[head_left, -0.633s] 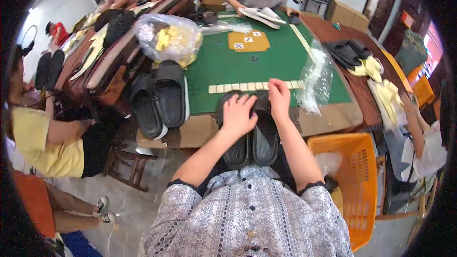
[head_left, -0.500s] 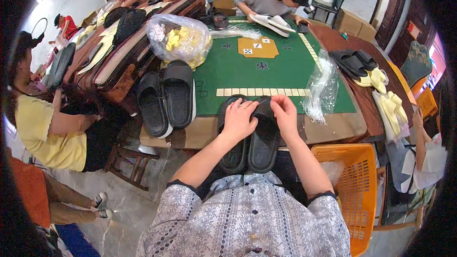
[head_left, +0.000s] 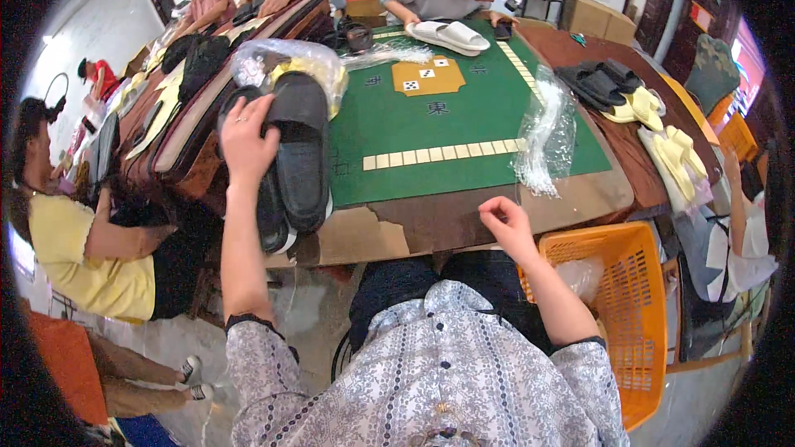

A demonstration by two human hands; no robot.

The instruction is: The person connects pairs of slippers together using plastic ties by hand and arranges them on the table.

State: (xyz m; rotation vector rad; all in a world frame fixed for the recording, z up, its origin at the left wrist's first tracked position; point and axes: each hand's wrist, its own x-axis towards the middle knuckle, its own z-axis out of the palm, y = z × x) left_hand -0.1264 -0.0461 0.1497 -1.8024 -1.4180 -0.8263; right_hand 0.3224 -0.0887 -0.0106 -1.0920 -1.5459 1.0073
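Observation:
A pair of black slide sandals (head_left: 302, 174) lies at the left end of the table edge, soles down, the left one partly hidden by my hand. My left hand (head_left: 248, 136) rests over that left sandal's strap with its fingers spread. My right hand (head_left: 503, 222) is held above the table's front edge, thumb and fingertips pinched together. What the pinch holds, if anything, is too small to make out. Nearest to it is a clear plastic bag (head_left: 542, 136) of thin white strands.
Dominoes-like cream tiles are printed across the green tabletop (head_left: 439, 128). A bag of yellow items (head_left: 331, 74) sits behind the sandals. Black slides (head_left: 600, 87) and yellow slides (head_left: 679, 161) lie right. An orange basket (head_left: 646, 306) stands beside me. Across, a person handles white slides (head_left: 447, 36).
The black pair before me has left its place at the table edge. My left hand has moved left onto the other sandals; my right hand has drawn back, pinched. My view has shifted.

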